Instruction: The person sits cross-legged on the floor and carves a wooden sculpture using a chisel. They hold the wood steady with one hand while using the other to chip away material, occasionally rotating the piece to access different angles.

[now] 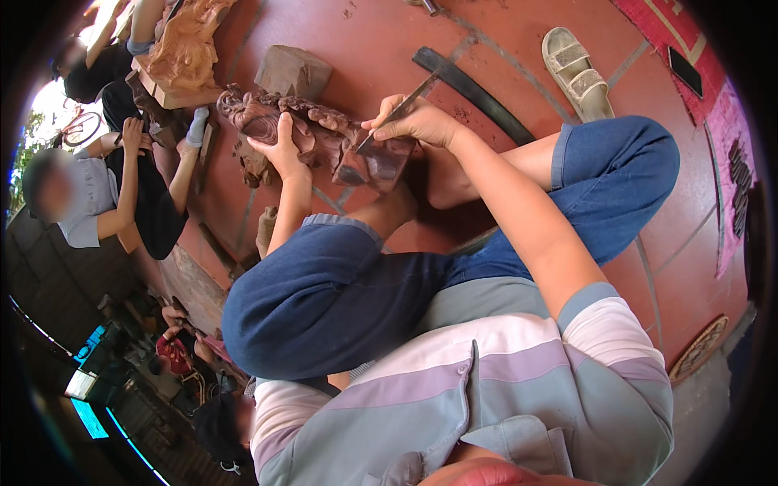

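A dark reddish-brown wood carving with scrolled and rounded relief lies across in front of my crossed legs. My left hand grips its near side toward the left end, thumb raised against the wood and the other fingers partly hidden. In my right hand is a slim, flat carving tool, pinched between thumb and fingers. The tool slants down to the left, its lower tip at the carving's surface near the right end. Whether the tip touches the wood cannot be made out. My bare foot is close beside that end.
Behind the carving sits a rough wooden block. A dark curved strip and a sandal lie on the red tile floor. A phone and pink cloth are at right. Another person sits left, near an orange-brown carving.
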Action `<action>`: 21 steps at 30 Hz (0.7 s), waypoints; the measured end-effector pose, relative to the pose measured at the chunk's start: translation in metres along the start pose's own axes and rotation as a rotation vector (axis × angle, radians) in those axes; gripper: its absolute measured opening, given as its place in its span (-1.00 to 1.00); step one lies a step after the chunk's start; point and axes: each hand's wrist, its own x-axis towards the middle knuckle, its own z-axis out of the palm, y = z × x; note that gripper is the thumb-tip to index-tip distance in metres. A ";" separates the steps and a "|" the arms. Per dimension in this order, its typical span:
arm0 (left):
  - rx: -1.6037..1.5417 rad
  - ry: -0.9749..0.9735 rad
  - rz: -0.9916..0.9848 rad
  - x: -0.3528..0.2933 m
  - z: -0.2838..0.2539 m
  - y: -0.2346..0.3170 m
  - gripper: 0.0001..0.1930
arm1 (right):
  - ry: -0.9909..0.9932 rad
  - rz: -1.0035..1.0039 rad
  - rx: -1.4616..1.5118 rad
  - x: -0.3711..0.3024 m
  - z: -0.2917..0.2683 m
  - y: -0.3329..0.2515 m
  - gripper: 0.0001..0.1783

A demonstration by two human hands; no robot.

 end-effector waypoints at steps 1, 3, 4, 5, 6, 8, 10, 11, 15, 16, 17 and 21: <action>-0.007 -0.005 0.011 0.001 -0.001 -0.002 0.19 | 0.008 0.004 0.012 -0.001 0.001 0.000 -0.81; -0.021 -0.015 0.032 0.004 -0.004 -0.007 0.18 | -0.074 -0.085 -0.158 -0.008 0.003 0.000 -0.83; -0.027 -0.023 0.035 0.002 -0.004 -0.010 0.18 | -0.106 -0.104 -0.233 -0.014 0.006 -0.003 -0.83; -0.027 -0.029 0.036 0.001 -0.004 -0.011 0.18 | -0.138 -0.122 -0.308 -0.017 0.007 -0.004 -0.84; -0.027 -0.034 0.037 0.002 -0.006 -0.011 0.18 | -0.096 -0.066 -0.252 -0.011 0.004 -0.001 -0.85; -0.036 -0.071 0.070 0.001 -0.002 -0.004 0.17 | -0.021 0.012 -0.164 -0.002 -0.001 -0.006 -0.84; -0.026 -0.057 0.050 0.002 -0.001 -0.006 0.17 | -0.049 0.021 -0.044 0.002 -0.003 -0.006 -0.84; -0.022 -0.051 0.048 0.002 -0.003 -0.007 0.17 | -0.070 -0.007 -0.065 0.000 -0.002 -0.005 -0.84; -0.030 -0.048 0.034 0.003 -0.003 -0.010 0.17 | -0.109 -0.172 -0.435 -0.021 0.015 -0.016 -0.84; -0.029 -0.048 0.032 0.003 -0.003 -0.009 0.16 | -0.055 -0.101 -0.290 -0.018 0.011 -0.009 -0.85; -0.027 -0.046 0.035 0.004 -0.002 -0.008 0.16 | -0.003 -0.041 -0.147 -0.009 0.006 -0.006 -0.85; 0.044 0.061 0.076 0.009 -0.008 -0.015 0.01 | 0.015 0.016 -0.114 -0.012 0.015 -0.015 -0.81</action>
